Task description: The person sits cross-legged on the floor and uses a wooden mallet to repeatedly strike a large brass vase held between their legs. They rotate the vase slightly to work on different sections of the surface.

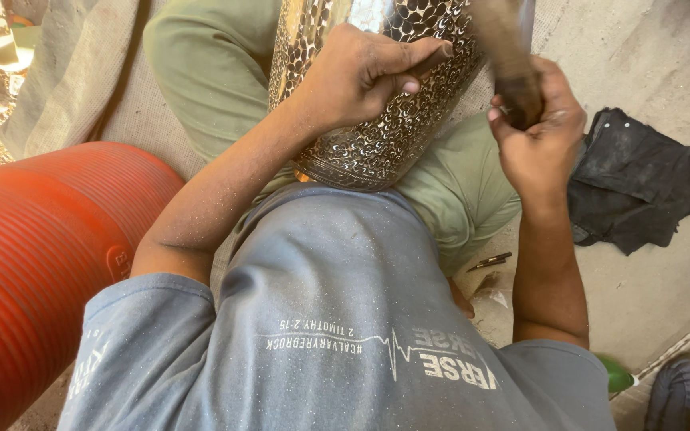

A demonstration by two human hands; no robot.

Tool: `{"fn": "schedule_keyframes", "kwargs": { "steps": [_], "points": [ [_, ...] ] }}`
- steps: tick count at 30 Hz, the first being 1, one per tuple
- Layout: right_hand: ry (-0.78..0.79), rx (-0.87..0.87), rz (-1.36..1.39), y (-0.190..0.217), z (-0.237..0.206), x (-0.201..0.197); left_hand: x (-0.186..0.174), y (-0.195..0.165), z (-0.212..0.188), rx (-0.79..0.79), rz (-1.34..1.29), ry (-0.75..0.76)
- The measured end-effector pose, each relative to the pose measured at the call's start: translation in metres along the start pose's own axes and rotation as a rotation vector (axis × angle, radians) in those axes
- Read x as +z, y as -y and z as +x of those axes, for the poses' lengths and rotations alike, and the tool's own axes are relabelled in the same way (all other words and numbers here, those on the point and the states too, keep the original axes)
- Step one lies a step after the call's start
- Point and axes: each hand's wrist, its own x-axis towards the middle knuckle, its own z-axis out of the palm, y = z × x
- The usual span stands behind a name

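One engraved metal vase (pixel 377 112), contents unseen, under left hand (pixel 361 72), grip pinching a thin tool; right hand (pixel 533 128), grip closed on one wooden mallet (pixel 509 56); one black cloth (pixel 632 179) beside it.

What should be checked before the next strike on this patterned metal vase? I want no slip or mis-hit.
1. Vase braced on the lap: ok, it rests against the green trousers.
2. Left hand steadying it: ok, pressed on the patterned wall, pinching a small dark tool.
3. Right hand grip on the dark wooden handle: ok, fingers wrapped round it.
4. Striking head of that tool: cannot tell, out of frame.
5. Spare pointed tool within reach: ok, on the floor by the knee.
6. Black cloth clear of the work: ok, lying apart.
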Motion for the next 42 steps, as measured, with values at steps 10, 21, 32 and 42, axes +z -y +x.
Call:
{"fn": "schedule_keyframes", "kwargs": {
  "steps": [10,21,32,42],
  "points": [
    [-0.01,0.01,0.139,0.005,0.001,0.003,0.001,0.002,0.002,-0.006,0.055,0.016],
    [-0.032,0.091,0.408,0.024,0.006,0.003,0.0,0.002,0.004,0.02,0.08,0.031],
    [-0.029,-0.007,-0.36,0.01,0.008,-0.002,0.009,0.001,-0.005,-0.011,0.041,-0.088],
    [0.009,0.023,0.583,0.003,0.032,-0.001,0.013,0.0,-0.003,-0.121,0.064,-0.125]
  ]
}}
